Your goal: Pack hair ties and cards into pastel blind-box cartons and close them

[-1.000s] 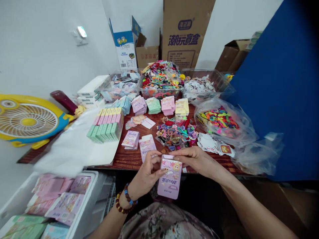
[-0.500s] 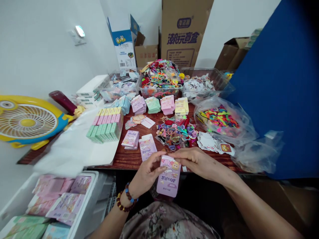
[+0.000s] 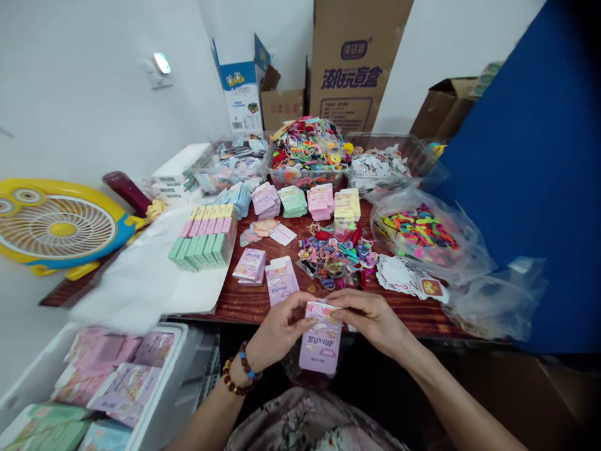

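A lilac printed card box (image 3: 320,344) hangs upright just off the table's front edge, its top flap pinched between my left hand (image 3: 282,329) and my right hand (image 3: 370,319). A beaded bracelet circles my left wrist. Just beyond my left hand, a similar lilac box (image 3: 282,280) lies on the reddish wood table (image 3: 244,307), next to a small stack of lilac boxes (image 3: 250,265). A heap of colourful hair ties and charms (image 3: 337,257) lies ahead of my right hand, not touching it.
Rows of pink and green boxes (image 3: 204,238) stand on white sheeting at the table's left. Clear tubs (image 3: 307,175) and a plastic bag (image 3: 417,235) hold colourful small items. A foam box (image 3: 164,369) of packets sits at lower left; a blue board (image 3: 516,188) stands right.
The lilac box has swung from a slight tilt to nearly upright, and my hands have come closer together at its top. The whole view has shifted slightly.
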Available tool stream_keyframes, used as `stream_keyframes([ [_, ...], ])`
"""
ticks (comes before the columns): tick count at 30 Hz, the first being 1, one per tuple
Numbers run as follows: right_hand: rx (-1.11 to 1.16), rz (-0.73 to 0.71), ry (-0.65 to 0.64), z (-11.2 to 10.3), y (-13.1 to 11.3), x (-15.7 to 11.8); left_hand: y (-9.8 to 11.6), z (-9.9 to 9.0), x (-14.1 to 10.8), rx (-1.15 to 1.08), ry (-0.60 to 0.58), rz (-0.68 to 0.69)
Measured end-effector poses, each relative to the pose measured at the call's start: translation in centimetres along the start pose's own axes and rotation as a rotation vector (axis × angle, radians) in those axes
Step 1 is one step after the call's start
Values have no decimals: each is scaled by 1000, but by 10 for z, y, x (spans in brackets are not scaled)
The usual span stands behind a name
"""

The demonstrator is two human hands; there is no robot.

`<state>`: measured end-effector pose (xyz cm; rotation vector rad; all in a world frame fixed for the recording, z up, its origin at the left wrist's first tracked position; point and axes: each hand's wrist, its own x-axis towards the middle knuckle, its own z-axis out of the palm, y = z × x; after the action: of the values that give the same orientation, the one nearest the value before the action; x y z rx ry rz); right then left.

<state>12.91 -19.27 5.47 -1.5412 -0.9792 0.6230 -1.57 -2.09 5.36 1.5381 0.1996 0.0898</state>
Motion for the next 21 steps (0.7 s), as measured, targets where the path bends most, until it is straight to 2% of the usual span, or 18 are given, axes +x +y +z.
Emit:
stream_keyframes([
  [2, 150, 129, 29, 3, 6, 12, -2, -5, 2, -14, 57, -22],
  [4, 352, 276, 136, 11, 12, 29, -5, -11, 3, -57, 151, -33],
  [7, 624, 394, 255, 37, 16, 55, -15, -18, 4, 15, 267, 62],
  [9, 707, 416, 181, 60, 15, 69, -23, -20, 4, 134, 358, 175],
  [11, 677, 412, 25, 80, 14, 84, -29, -23, 4, 156, 516, 245],
  [13, 428, 378, -147, 90, 13, 104, -31, -29, 3, 109, 685, 273],
  [15, -48, 321, -230, 86, 13, 133, -30, -39, 0, 106, 789, 288],
  [16, -350, 287, -192, 81, 14, 151, -29, -44, -2, 116, 809, 280],
  [17, -498, 291, -131, 74, 16, 170, -29, -49, -5, 122, 818, 258],
  [19, -650, 336, -43, 61, 21, 206, -29, -58, -12, 126, 813, 166],
  [21, -745, 416, -7, 53, 29, 234, -32, -64, -19, 134, 817, 63],
])
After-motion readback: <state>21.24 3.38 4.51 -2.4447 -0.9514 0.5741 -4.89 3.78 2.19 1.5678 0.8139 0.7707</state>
